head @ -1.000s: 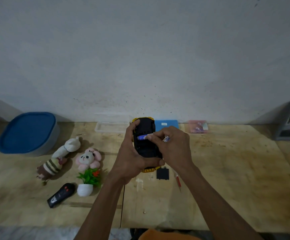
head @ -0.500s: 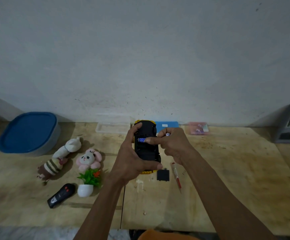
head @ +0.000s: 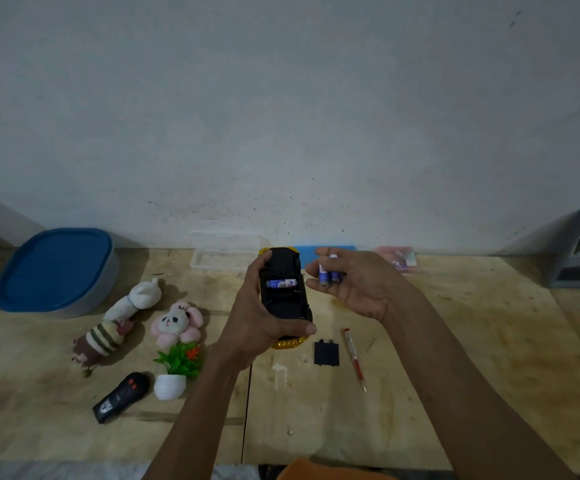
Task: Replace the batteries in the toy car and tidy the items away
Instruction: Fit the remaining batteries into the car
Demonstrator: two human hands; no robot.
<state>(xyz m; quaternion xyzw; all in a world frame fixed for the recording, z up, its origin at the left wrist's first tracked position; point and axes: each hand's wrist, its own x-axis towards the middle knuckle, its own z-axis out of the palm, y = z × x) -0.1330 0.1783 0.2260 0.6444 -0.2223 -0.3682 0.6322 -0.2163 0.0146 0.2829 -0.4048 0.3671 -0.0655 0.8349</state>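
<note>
Left hand (head: 259, 327) grips the upturned toy car (head: 283, 299) above the table (head: 454, 358), one battery (head: 280, 283) seated in its open bay, while at its 3 o'clock the right hand (head: 357, 285) pinches two batteries (head: 329, 275), the cover (head: 326, 353) lying at 5 o'clock

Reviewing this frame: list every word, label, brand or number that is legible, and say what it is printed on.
No text can be read.
Battery in the toy car: white print, blurred.
Batteries in the right hand: print too small.
Blue box label: hidden.
Pink packet: label blurred.
Remote control: white mark, illegible.
Pen: no print visible.
</note>
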